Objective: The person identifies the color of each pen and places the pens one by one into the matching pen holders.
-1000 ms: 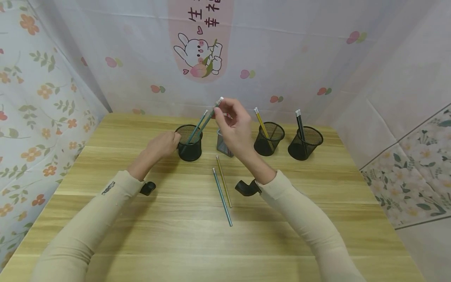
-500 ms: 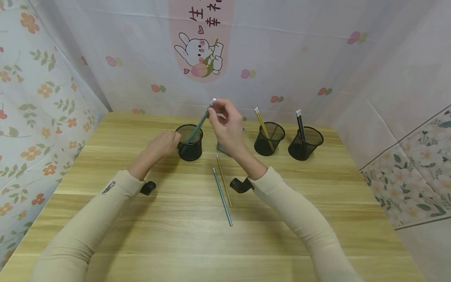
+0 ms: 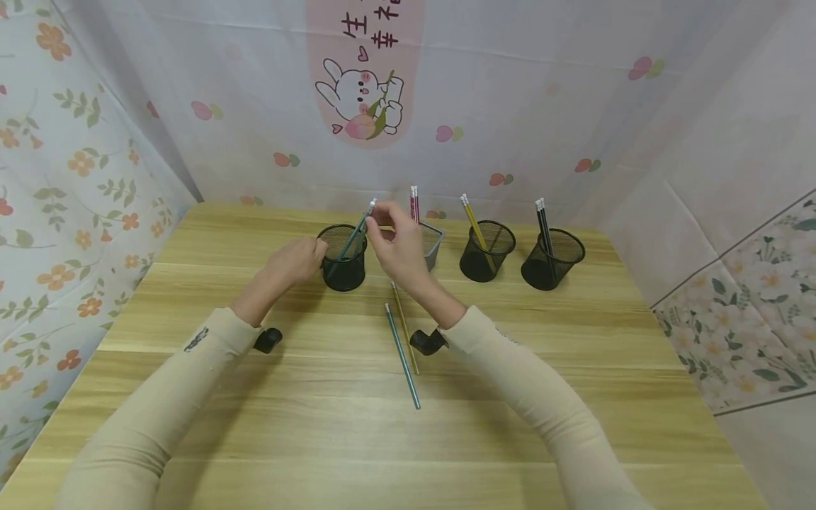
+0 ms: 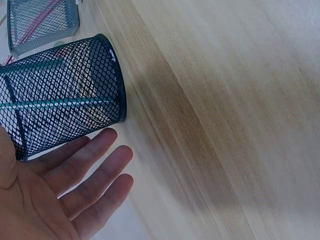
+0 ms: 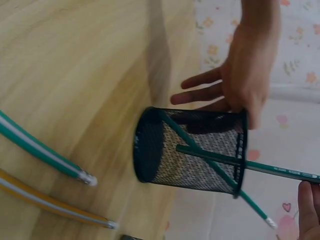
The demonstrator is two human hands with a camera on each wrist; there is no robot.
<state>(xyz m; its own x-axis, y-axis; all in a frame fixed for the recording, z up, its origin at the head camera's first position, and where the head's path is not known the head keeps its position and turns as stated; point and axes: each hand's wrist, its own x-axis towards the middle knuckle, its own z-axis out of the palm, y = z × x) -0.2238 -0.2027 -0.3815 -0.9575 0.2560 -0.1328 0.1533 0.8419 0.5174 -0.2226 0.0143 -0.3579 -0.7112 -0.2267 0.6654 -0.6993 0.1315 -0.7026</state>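
My left hand [image 3: 293, 262] pinches the rim of a round black mesh pencil cup [image 3: 345, 273] at its left side. In the left wrist view its other fingers [image 4: 102, 172] stretch out beside the cup wall. My right hand [image 3: 400, 244], above the cup's right side, pinches a green pencil [image 5: 280, 170] near its white eraser end. That pencil's lower part is inside the cup, short of the bottom. A second green pencil [image 5: 255, 207] leans in the same cup, crossing the held one. On the table, a teal pencil [image 3: 403, 358] lies beside a gold pencil [image 3: 406, 333].
Behind my right hand stands a grey square mesh holder [image 3: 435, 244] with pink pencils [image 3: 414, 202]. Farther right are a black mesh cup [image 3: 474, 262] with yellow pencils [image 3: 470, 219] and another cup [image 3: 535, 273] with black pencils [image 3: 544, 223]. A printed curtain [image 3: 510, 106] hangs behind the table.
My right hand has moved left and down, lowering the green pencil deeper into the cup. The grey holder and its pink pencils show more now. The left hand stays at the rim.
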